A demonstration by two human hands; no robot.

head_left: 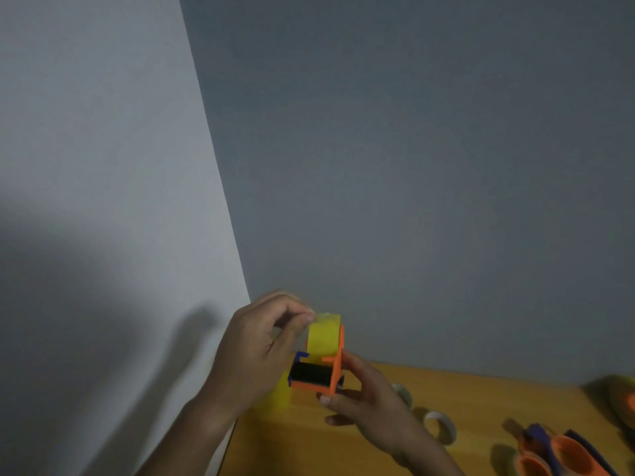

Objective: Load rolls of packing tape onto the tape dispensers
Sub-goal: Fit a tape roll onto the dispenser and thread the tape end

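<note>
Grey walls (412,149) fill most of the view, meeting in a corner above a wooden table (464,396) along the bottom edge. Both hands are raised over the table's left end. Between them sits an orange tape dispenser (321,377) with a black roller and blue tabs, carrying a yellow roll of packing tape (324,336) mounted upright on its hub. The left hand (256,355) has its fingers curled, thumb and forefinger pinching the loose end of the tape at the top of the roll. The right hand (366,400) grips the dispenser from its right side, fingers wrapped under the frame. At the lower right of the table lie more orange and blue dispensers (556,455), blurred. A pale empty tape core (441,431) lies on its edge near the right wrist.
</note>
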